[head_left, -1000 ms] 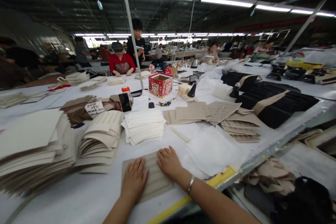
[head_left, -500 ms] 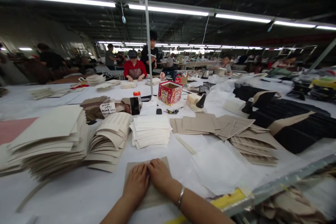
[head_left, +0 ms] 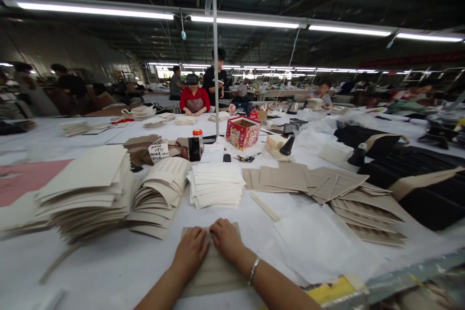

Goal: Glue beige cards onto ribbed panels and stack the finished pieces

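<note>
A beige fabric piece (head_left: 218, 271) lies flat on the white table in front of me. My left hand (head_left: 191, 250) is on its upper left part, fingers bent and pressed together at the cloth near the far edge. Close beside it, my right hand (head_left: 225, 238) has its curled fingers on the same piece near the top middle, with a silver bracelet on that wrist. A narrow gap shows between the fingertips. The thumbs and undersides of both hands are mostly hidden.
Beyond my hands sits a white stack of pieces (head_left: 217, 186). Cream stacks (head_left: 90, 174) stand left; beige panels (head_left: 283, 177) fan out right. A translucent sheet (head_left: 319, 237) lies near the yellow-taped table edge (head_left: 332, 290). Farther back are a red box (head_left: 242, 133) and a pole (head_left: 215, 58).
The view has turned slightly left, so everything sits farther right. My hands have parted a little at the fingertips, still on the fabric piece.
</note>
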{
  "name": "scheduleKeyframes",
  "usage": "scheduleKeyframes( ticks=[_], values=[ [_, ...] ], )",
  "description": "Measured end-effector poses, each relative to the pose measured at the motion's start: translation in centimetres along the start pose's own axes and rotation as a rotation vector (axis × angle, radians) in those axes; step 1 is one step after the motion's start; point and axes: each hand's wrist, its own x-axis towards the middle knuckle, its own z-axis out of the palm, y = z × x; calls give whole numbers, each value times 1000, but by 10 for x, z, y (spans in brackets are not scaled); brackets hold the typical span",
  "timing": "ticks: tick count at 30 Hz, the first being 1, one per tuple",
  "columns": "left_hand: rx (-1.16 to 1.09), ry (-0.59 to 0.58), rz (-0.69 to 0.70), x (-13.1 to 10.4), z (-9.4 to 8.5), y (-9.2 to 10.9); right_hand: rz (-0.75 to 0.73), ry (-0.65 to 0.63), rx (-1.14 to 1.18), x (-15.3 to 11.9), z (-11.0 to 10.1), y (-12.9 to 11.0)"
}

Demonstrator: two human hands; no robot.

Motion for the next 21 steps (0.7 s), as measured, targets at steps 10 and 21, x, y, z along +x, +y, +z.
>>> scheduleKeyframes(
  ticks=[10,21],
  values=[
    [97,-118,-24,-9,-13,-13,36,-53,-65,-27,-31,45],
    [285,-188,-146,-17,-11,3,61,-65,-338,-56,-38,43]
  ],
)
